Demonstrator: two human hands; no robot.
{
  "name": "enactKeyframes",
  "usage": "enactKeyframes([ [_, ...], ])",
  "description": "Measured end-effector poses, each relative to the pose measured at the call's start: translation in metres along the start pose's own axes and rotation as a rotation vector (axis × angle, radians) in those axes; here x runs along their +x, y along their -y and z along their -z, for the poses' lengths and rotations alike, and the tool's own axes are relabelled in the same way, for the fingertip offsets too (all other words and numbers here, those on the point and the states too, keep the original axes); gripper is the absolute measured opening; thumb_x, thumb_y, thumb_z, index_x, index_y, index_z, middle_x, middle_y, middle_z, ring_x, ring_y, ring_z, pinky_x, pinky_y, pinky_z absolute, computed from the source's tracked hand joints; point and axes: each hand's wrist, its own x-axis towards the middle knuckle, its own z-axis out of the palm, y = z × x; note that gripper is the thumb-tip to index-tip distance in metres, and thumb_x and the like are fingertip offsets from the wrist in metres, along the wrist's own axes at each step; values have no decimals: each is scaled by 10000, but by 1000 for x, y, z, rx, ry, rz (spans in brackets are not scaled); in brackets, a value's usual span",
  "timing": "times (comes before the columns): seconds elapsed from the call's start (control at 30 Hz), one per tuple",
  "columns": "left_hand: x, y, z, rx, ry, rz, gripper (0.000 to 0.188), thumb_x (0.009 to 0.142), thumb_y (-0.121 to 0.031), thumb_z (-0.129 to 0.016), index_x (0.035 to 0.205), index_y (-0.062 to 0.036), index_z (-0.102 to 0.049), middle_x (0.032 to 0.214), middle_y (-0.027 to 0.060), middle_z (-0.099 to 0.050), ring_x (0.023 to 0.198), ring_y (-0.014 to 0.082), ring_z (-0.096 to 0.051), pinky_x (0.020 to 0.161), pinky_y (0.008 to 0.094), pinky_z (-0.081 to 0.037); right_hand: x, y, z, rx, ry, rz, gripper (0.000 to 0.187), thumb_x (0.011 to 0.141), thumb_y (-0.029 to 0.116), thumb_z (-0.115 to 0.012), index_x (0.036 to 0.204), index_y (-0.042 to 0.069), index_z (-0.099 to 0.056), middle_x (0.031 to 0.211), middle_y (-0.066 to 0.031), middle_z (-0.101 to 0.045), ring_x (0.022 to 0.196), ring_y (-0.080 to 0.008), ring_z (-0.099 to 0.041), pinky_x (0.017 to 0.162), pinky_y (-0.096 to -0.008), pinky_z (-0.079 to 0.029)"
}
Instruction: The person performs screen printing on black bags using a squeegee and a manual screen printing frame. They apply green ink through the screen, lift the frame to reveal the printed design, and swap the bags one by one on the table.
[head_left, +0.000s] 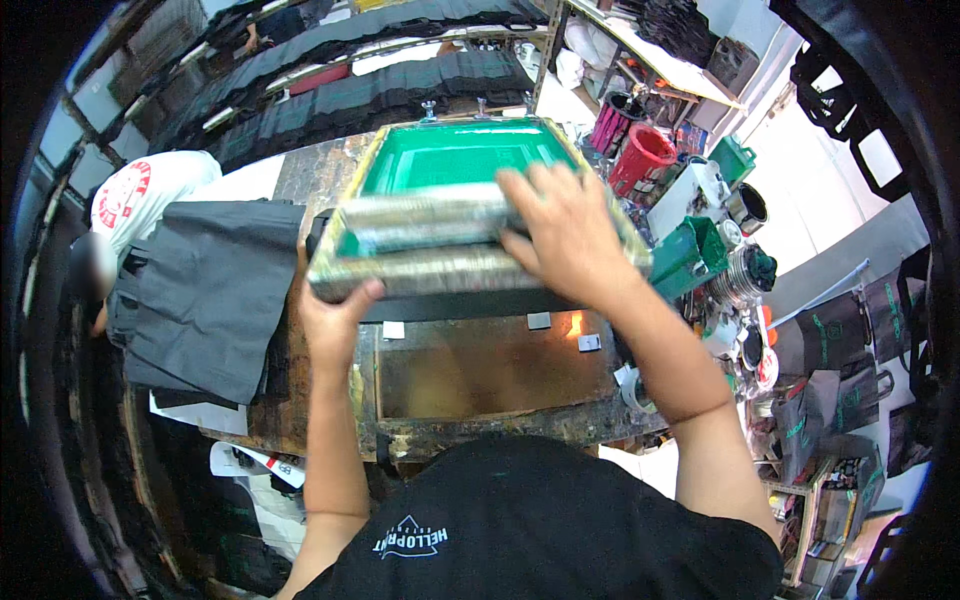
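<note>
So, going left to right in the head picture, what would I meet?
White-shirted person, dark fabric pile, left hand, right hand, nearer green bucket, dark-printed pieces with green marks.

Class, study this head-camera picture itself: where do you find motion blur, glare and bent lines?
Head view: motion blur smears the right hand, the silvery bar and the screen frame's near edge; head view: glare washes out the pale floor at right; head view: rows of dark fabric look bowed, and the picture's rim goes black.
</note>
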Motion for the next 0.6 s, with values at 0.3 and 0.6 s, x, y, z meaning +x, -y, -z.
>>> enactKeyframes([
  [0.3,-75,124,42,761,-59,-188,1143,520,-452,-1036,1470,-6,-584,1231,152,-738,1110,310,-622,989,445,-425,-56,7,-86,110,285,-106,584,745,50,-768,1288,165,-588,1079,-110,-619,1096,-330,-604,865,-490,-404],
  [0.6,-76,128,43,755,-48,-170,1154,521,-460,-1029,1492,-38,-569,1234,143,-738,1098,321,-637,1007,450,-402,-50,11,-57,169,452,-115,663,739,178,-867,1314,130,-541,1077,-134,-612,1096,-363,-601,858,-497,-421],
])
